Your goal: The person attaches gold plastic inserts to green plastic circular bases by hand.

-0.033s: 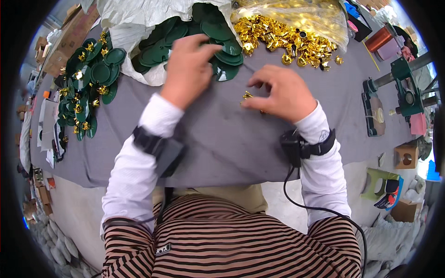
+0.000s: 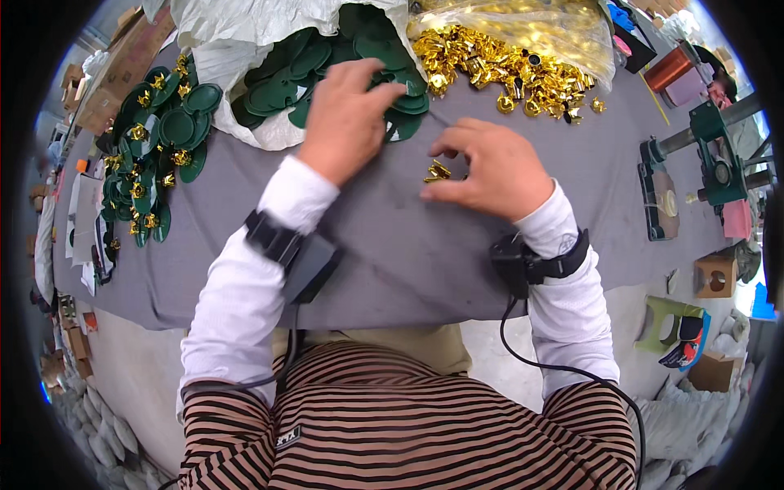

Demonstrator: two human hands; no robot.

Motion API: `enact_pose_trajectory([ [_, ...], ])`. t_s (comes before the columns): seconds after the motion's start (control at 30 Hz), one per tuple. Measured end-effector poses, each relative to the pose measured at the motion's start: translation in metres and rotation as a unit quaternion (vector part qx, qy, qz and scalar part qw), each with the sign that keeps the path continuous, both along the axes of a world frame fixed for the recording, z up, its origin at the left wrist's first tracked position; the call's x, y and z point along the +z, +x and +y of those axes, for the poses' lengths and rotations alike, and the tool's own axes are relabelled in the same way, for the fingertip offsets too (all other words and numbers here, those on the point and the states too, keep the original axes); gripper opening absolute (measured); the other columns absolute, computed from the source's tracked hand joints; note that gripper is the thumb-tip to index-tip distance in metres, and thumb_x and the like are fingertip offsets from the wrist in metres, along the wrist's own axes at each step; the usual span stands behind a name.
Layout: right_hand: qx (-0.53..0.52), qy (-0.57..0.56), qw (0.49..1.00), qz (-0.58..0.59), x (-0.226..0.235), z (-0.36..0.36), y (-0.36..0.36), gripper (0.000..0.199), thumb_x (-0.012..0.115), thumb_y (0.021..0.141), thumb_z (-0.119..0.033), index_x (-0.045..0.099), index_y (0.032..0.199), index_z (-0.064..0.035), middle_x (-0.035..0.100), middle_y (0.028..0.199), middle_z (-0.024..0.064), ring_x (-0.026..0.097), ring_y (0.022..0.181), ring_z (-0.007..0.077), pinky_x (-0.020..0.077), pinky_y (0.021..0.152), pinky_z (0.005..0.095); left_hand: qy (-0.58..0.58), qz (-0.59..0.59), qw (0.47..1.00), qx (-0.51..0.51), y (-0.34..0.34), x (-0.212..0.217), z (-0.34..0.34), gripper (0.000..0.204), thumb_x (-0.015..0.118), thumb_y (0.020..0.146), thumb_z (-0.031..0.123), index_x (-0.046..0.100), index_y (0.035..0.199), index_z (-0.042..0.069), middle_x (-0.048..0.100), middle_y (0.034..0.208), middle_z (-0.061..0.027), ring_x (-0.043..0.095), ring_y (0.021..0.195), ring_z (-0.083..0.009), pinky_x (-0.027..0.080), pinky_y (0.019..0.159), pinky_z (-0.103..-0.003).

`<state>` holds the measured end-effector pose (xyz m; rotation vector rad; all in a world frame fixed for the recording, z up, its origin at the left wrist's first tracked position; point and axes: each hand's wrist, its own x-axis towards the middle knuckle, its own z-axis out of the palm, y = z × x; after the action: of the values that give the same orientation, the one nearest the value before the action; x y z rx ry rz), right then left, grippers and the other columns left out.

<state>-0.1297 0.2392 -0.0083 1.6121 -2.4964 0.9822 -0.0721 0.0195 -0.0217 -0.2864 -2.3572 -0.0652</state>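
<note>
At the mouth of a white sack [image 2: 282, 137], my left hand [image 2: 347, 122] reaches over dark green round plastic discs [image 2: 282, 91]. Its fingers are apart, slightly blurred, and I see nothing held in them. My right hand [image 2: 494, 167] is lower to the right, palm down, thumb and fingers parted. Beside its thumb and fingertips lie a few small gold metallic pieces [image 2: 437, 171] on the grey cloth. Farther back is a loose heap of shiny gold pieces [image 2: 506, 69], spilling from a clear plastic bag [image 2: 531, 20].
On the left side of the grey-covered table [image 2: 408, 269] lies a pile of green discs with gold pieces [image 2: 159, 155] fixed on or among them. At the right stands a green metal hand press [image 2: 714, 155]. A green stool [image 2: 665, 322] is on the floor.
My left hand has shifted slightly to the right over the green discs. The right hand has moved a little, and more of the gold pieces beside it shows.
</note>
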Motion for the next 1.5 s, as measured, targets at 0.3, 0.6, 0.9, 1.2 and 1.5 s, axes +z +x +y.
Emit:
enact_pose_trajectory([
  [0.3, -0.007, -0.092, 0.993, -0.074, -0.013, -0.003, -0.011, 0.016, 0.071, 0.070, -0.009, 0.067, 0.085, -0.0062, 0.065, 0.085, 0.0078, 0.064, 0.068, 0.0252, 0.0519, 0.062, 0.0353, 0.323, -0.128, 0.938, -0.002, 0.019, 0.004, 0.017, 0.014, 0.069, 0.076, 0.005, 0.063, 0.089, 0.004, 0.064, 0.095, -0.0065, 0.059, 0.088, -0.0205, 0.047, 0.077, -0.030],
  [0.6, -0.029, -0.195, 0.976, -0.093, -0.004, -0.018, 0.000, 0.031, 0.074, 0.070, -0.002, 0.067, 0.100, -0.0040, 0.068, 0.087, 0.0075, 0.067, 0.070, 0.0173, 0.0513, 0.060, 0.0281, 0.772, -0.196, 0.603, -0.055, 0.044, -0.004, 0.040, 0.019, 0.067, 0.084, 0.003, 0.056, 0.098, -0.003, 0.064, 0.088, -0.0029, 0.058, 0.075, -0.0054, 0.047, 0.068, -0.018],
  [0.9, -0.038, -0.148, 0.988, -0.022, -0.015, -0.029, 0.002, 0.029, 0.075, 0.072, -0.003, 0.067, 0.100, -0.0047, 0.068, 0.086, 0.0089, 0.067, 0.070, 0.0202, 0.0527, 0.064, 0.0271, 0.648, -0.176, 0.739, -0.053, 0.054, -0.013, 0.043, 0.019, 0.070, 0.081, 0.001, 0.059, 0.097, 0.001, 0.066, 0.094, -0.0046, 0.059, 0.081, -0.0072, 0.047, 0.074, -0.021],
  [1.2, -0.102, -0.212, 0.780, -0.580, -0.002, -0.031, 0.008, 0.030, 0.072, 0.080, -0.004, 0.062, 0.107, 0.0056, 0.070, 0.088, 0.0104, 0.067, 0.073, 0.0128, 0.0502, 0.058, 0.0232, 0.289, -0.018, 0.950, -0.114, 0.043, -0.012, 0.026, 0.022, 0.072, 0.076, 0.002, 0.061, 0.096, 0.001, 0.068, 0.096, -0.0112, 0.065, 0.080, -0.0190, 0.051, 0.073, -0.028],
  [1.5, -0.036, 0.110, 0.968, -0.221, 0.021, 0.022, -0.026, 0.038, 0.079, 0.070, -0.023, 0.066, 0.099, -0.0033, 0.065, 0.076, 0.0074, 0.063, 0.070, 0.0163, 0.0490, 0.063, 0.0288, 0.730, 0.032, 0.680, 0.067, 0.067, 0.011, -0.050, 0.022, 0.072, 0.080, 0.012, 0.059, 0.095, 0.002, 0.061, 0.087, -0.0052, 0.059, 0.078, -0.0130, 0.048, 0.074, -0.025],
])
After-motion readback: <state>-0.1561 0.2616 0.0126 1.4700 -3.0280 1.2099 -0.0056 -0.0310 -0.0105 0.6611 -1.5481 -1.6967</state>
